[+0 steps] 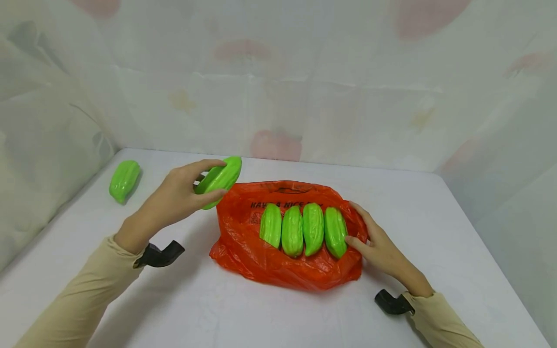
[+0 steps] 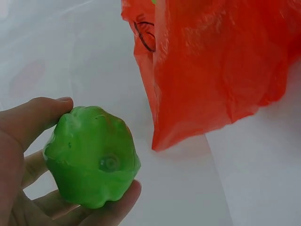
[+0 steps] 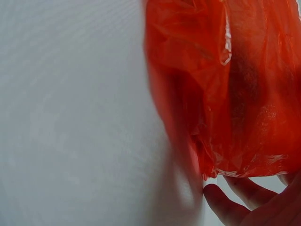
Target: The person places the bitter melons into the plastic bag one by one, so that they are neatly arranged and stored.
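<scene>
Fingers of left hand (image 1: pixel 176 198) grip green gourd (image 1: pixel 219 180).

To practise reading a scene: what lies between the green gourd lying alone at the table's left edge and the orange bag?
In the head view, the left hand, gripping another green gourd, sits between the lone gourd and the orange bag; otherwise bare white table.

Six green gourds total — four lined up in the bag (image 1: pixel 303 231), one gripped in my left hand (image 1: pixel 174 197), one loose (image 1: pixel 124 181) at the table's far left. One orange plastic bag (image 1: pixel 243 241). Two hands — my right hand (image 1: pixel 379 247) at the bag's edge.
</scene>
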Motion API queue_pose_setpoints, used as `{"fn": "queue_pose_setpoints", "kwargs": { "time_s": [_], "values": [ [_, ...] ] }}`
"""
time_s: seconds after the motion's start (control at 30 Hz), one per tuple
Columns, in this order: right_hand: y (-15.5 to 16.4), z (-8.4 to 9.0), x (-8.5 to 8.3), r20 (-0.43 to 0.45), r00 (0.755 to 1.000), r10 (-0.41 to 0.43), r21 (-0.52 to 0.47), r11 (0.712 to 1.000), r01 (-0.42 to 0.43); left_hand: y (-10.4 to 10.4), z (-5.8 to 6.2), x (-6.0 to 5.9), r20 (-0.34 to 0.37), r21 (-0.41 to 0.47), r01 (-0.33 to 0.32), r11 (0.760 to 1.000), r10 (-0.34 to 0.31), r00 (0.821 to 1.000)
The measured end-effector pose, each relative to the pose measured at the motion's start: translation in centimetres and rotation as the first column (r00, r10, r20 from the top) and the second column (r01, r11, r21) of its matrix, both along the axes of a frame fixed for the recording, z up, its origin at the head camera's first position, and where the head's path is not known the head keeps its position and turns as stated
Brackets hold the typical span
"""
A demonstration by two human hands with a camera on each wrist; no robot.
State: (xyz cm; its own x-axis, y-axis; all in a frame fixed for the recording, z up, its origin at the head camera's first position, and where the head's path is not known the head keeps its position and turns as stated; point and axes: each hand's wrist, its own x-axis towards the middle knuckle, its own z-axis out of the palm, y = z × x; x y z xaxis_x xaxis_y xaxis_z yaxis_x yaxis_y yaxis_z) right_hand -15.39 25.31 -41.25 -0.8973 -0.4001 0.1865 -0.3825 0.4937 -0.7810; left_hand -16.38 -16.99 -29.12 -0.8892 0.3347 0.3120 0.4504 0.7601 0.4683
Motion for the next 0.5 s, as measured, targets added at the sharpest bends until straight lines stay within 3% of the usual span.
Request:
{"fn": "queue_pose_setpoints", "kwargs": {
  "time_s": [0.5],
  "values": [
    [0.0, 0.0, 0.0, 0.0, 1.0, -0.004, 0.0, 1.0, 0.004, 3.1, -1.0, -0.4, 0.057, 0.038, 0.075, 0.996, -0.078, 0.995]
  ]
}}
